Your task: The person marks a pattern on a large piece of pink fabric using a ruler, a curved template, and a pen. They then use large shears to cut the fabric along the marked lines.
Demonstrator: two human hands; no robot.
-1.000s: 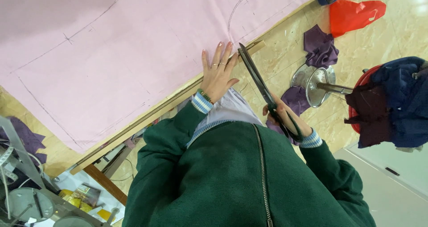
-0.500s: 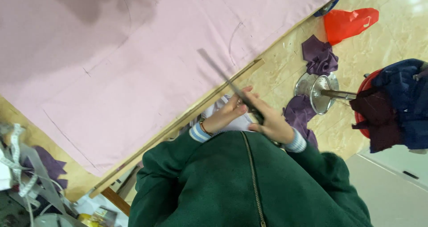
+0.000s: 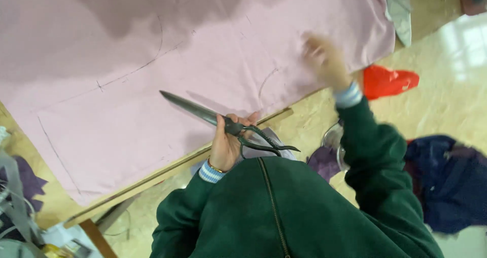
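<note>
Left hand (image 3: 227,147): gripping the tailor's shears (image 3: 223,122) around the pivot, fingers wrapped tight, blades closed and pointing out across the cloth.
Shears: lying low over the pink fabric (image 3: 152,60), dark handles hanging back past the bench edge toward the green jacket (image 3: 284,212).
Right hand (image 3: 324,60): stretching far out over the fabric near its right edge, blurring badly; cannot tell whether its grip is wide or narrow, and nothing is showing in it.
Fabric: spreading smooth over nearly the whole bench, dark chalk lines and curves running across it, a shadow falling on the upper part.
Bench (image 3: 167,169): showing only as a pale wooden edge strip below the cloth.
Floor (image 3: 456,85): glossy, beige and mottled, carrying a red bag (image 3: 388,81), a purple scrap (image 3: 322,161) and a navy garment (image 3: 449,182) in a heap.
</note>
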